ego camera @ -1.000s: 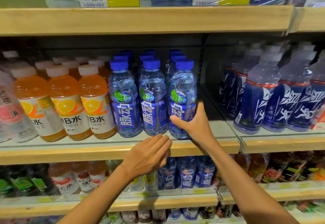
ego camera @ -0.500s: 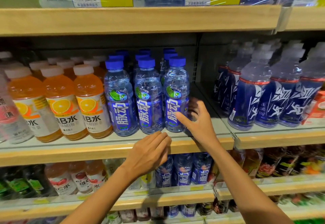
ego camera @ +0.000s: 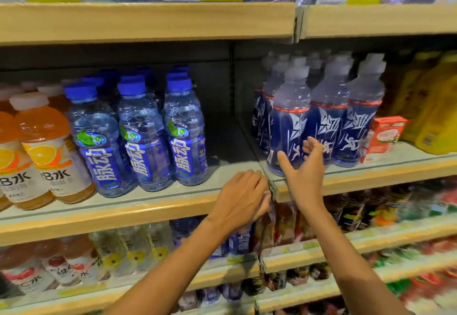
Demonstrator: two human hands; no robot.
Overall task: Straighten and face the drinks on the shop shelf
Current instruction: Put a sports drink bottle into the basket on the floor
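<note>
Three blue-capped bottles with blue labels (ego camera: 144, 139) stand side by side on the middle shelf (ego camera: 123, 212), labels facing out, with more rows behind. To their right, across a divider, stand dark-blue-wrapped bottles with pale caps (ego camera: 290, 119). My right hand (ego camera: 303, 166) is spread wide just in front of the leftmost of these, thumb and fingers apart, holding nothing. My left hand (ego camera: 241, 196) hovers palm down over the shelf's front edge, fingers together, nothing in it.
Orange drinks (ego camera: 47, 151) with white caps fill the shelf's left end. A red carton (ego camera: 385, 136) and yellow bottles (ego camera: 435, 117) stand at the far right. Price tags hang on the shelf above (ego camera: 148, 20). Lower shelves hold mixed bottles.
My right hand let go of the rightmost blue-capped bottle and moved right to the dark-blue-wrapped bottles. The view swung right with it; my left hand drifted right along the shelf edge.
</note>
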